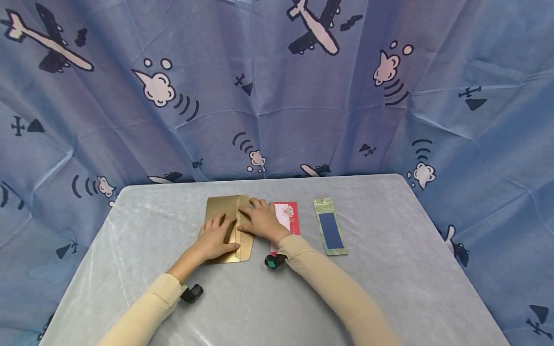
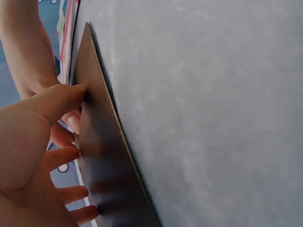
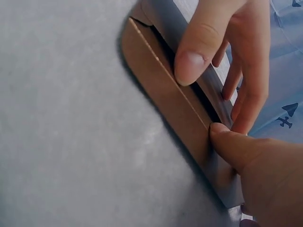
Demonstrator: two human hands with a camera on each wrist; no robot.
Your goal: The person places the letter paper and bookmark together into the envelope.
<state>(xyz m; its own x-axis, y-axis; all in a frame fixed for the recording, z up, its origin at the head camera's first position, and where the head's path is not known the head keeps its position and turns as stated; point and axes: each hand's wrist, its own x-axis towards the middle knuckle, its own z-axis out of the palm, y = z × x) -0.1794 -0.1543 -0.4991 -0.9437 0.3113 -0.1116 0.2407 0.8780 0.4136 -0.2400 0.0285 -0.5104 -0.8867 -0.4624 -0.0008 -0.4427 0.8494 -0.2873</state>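
A gold envelope (image 1: 218, 204) lies on the grey-topped table, its flap (image 3: 165, 109) on the right side. My left hand (image 1: 215, 239) rests on the envelope's body with fingers spread, the thumb near the flap crease. From the right, my right hand (image 1: 265, 222) reaches over the flap, and its fingertips touch the envelope close to the crease. A dark gap shows along the flap's edge in the right wrist view, with the right thumb beside it. In the left wrist view the envelope (image 2: 109, 151) appears edge-on, both hands at its far side.
A red and pink card (image 1: 292, 211) with a flower print lies right of the envelope, partly hidden under the right forearm. Farther right is a narrow green piece (image 1: 331, 230) with a dark blue panel. A blue patterned curtain (image 1: 277, 96) hangs behind the table (image 1: 151, 216).
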